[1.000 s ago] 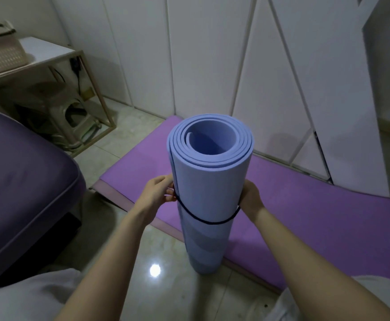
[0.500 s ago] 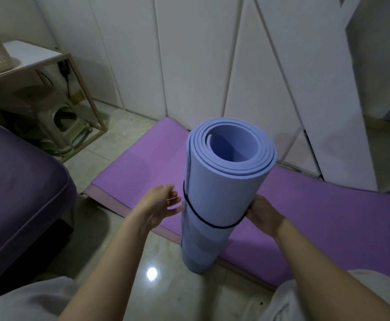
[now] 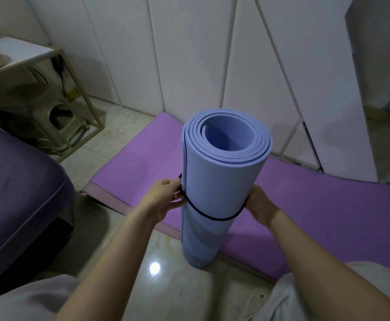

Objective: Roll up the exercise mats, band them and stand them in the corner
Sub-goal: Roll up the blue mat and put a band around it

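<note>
standing on the floor (image 3: 177, 286), one rolled blue mat (image 3: 219, 186) wears one black band (image 3: 212, 218); left hand (image 3: 163, 198) pinches it, right hand (image 3: 258, 202) grip hidden behind the roll, cannot tell; one purple mat (image 3: 328, 209) lies flat

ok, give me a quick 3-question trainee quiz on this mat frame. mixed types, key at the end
1. True or false: the blue rolled mat stands on end on the tiled floor.
2. Multiple choice: the black band is
A) lying loose on the floor
B) round the blue rolled mat, pinched at one side by the left hand
C) looped round a table leg
3. Fill in the blank: the purple mat lies ____ (rolled or unrolled) behind the blue one.

Key: 1 true; 2 B; 3 unrolled.
</note>
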Demonstrator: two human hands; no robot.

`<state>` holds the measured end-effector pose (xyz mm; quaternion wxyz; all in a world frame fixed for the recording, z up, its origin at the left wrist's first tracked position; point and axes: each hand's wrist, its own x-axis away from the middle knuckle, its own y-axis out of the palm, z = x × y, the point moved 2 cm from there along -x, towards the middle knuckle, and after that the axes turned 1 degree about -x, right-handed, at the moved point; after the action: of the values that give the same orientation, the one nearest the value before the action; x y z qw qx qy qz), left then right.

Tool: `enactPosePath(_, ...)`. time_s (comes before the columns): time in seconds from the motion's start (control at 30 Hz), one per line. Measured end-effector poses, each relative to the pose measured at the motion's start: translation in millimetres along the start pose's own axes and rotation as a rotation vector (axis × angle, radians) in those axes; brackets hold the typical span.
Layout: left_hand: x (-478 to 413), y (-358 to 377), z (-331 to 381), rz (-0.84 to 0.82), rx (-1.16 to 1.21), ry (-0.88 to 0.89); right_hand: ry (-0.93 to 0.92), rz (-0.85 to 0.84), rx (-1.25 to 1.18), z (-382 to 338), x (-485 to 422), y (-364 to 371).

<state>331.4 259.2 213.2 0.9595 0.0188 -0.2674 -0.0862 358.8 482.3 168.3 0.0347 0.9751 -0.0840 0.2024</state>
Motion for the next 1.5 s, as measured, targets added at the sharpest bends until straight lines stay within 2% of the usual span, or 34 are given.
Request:
enactPosePath(0.17,-22.4,-6.7,-37.8,0.159,-0.235,-0.007,0.055,0.117,0.020,17.1,-5.0,6.2)
enactPosePath(0.33,-38.3,-23.4,-81.6,0.170,-0.355,-0.146,0.174,0.203,0.050,45.7,-14.5,14.6)
enactPosePath(0.5,-49.2,-23.1,-88.8,0.239,-0.390,-0.099,0.103,0.258,0.064,52.3,-21.5,22.4)
enactPosePath(0.57,-47.1,-17.2,-81.4,0.291,-0.385,-0.068,0.100,0.236,0.047,45.7,-20.0,24.0)
enactPosePath(0.7,-51.6,-12.1,-69.3,0.372,-0.285,-0.048,0.107,0.032,-0.023,28.7,-14.2,21.9)
enactPosePath(0.8,-57.9,-6.3,-66.2,0.349,-0.146,-0.073,0.061,0.066,-0.077,13.5,-8.6,15.6)
enactPosePath(0.93,-61.8,6.1,-63.3,0.306,-0.065,-0.054,-0.034,0.246,0.056,13.7,-11.6,9.6)
enactPosePath(1.13,-55.7,8.9,-58.4,0.317,0.045,-0.017,-0.129,0.323,0.184,18.5,-7.2,6.3)
enactPosePath(1.3,-49.3,12.6,-54.8,0.276,-0.125,0.048,-0.128,0.320,0.263,16.3,-3.3,11.2)
enactPosePath(1.4,-40.4,9.5,-48.9,0.275,-0.310,0.129,-0.196,0.323,0.311,16.4,2.8,11.6)
enactPosePath(1.5,-20.8,5.9,-31.1,0.269,-0.297,0.254,-0.227,0.219,0.307,11.2,10.3,14.2)
